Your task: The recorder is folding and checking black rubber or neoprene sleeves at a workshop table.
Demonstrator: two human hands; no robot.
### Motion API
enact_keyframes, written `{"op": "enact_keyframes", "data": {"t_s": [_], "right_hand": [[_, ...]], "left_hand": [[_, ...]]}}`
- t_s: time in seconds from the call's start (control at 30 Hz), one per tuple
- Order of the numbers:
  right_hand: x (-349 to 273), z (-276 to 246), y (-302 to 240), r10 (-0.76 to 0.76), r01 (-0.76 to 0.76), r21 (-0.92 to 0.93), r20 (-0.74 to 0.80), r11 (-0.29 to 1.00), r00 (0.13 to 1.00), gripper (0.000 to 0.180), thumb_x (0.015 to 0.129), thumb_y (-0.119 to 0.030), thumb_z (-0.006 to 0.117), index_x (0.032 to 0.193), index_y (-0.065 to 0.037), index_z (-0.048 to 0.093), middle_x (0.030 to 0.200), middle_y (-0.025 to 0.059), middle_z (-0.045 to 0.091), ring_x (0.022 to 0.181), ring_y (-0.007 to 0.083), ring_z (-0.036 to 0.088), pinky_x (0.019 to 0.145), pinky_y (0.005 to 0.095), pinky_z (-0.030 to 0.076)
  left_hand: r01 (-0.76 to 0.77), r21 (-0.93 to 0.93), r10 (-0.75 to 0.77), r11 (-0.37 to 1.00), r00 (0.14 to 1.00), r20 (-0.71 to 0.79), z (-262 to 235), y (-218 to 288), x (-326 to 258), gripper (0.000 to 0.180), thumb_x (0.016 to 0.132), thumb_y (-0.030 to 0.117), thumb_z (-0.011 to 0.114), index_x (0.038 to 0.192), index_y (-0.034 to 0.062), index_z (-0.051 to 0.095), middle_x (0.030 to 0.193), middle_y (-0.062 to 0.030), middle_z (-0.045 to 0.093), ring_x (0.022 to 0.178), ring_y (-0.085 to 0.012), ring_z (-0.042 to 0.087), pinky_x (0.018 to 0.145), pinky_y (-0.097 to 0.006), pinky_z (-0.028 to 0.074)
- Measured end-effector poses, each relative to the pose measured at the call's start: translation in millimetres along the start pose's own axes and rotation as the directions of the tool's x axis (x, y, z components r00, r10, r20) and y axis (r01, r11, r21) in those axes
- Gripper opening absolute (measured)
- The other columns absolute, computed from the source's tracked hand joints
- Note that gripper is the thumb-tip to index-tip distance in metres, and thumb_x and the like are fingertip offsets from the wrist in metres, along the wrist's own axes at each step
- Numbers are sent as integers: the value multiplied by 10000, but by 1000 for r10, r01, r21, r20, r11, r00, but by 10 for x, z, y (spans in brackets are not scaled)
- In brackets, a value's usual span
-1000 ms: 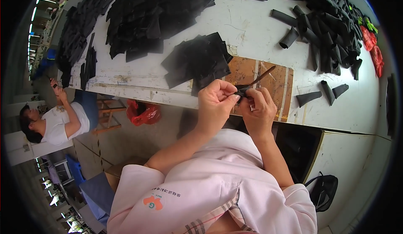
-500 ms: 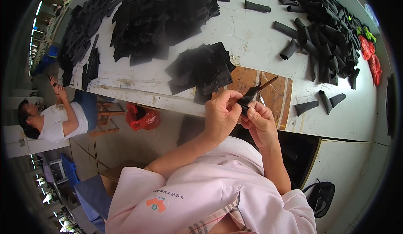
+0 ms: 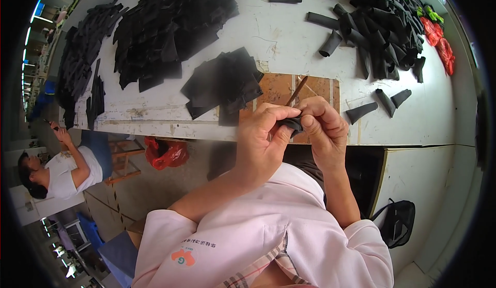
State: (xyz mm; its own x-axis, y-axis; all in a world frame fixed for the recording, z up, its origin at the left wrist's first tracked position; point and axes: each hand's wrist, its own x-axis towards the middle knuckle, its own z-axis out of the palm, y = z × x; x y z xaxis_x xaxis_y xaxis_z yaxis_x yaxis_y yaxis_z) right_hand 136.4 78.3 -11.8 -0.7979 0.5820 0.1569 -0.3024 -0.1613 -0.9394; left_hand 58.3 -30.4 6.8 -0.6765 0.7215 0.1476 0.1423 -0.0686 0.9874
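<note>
Black fabric piece [image 3: 293, 124]: bunched up between both hands, by the near edge of the white table [image 3: 289, 42]. Largest first. On the table, far left: big pile of flat black pieces [image 3: 165, 34]. Far right: heap of rolled black tubes [image 3: 382, 34]. At the left end: heap of narrow dark strips [image 3: 85, 50]. Between, toward the near edge: smaller stack of flat pieces [image 3: 225, 81], with the brown board [image 3: 323, 89] just right of it.

Left hand [image 3: 262, 135]: thumb and forefinger pinching the fabric from the left. Right hand [image 3: 326, 135]: thumb and forefinger pinching it from the right. Piece right of left palm, left of right palm; touched by both, so neither nearer. Long axis mostly hidden under fingers, cannot tell. Right of the board: three loose tubes [image 3: 361, 112]. Just beyond the fingertips: brown pointed stick [image 3: 297, 90], slanting near left to far right; near end hidden, contact with fabric unclear.
</note>
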Motion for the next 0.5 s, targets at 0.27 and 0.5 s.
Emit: {"op": "enact_keyframes", "data": {"t_s": [0.27,0.5], "right_hand": [[334,68,-538,2,14,-251,63,968,998,161,848,-117,547,743,-2,505,651,8,475,556,71,436,488,190,353],[557,-324,-13,509,-526,54,185,849,841,219,857,-228,549,788,-20,537,653,-9,459,558,53,402,486,170,352]], "left_hand": [[422,-824,-200,378,906,372,-165,311,430,113,809,-44,494,910,-5,526,774,-91,591,455,-32,451,352,-144,301],[602,-768,-269,-220,719,641,-209,-342,668,183,838,47,462,993,-12,541,737,-74,589,348,-24,317,322,-164,232]]}}
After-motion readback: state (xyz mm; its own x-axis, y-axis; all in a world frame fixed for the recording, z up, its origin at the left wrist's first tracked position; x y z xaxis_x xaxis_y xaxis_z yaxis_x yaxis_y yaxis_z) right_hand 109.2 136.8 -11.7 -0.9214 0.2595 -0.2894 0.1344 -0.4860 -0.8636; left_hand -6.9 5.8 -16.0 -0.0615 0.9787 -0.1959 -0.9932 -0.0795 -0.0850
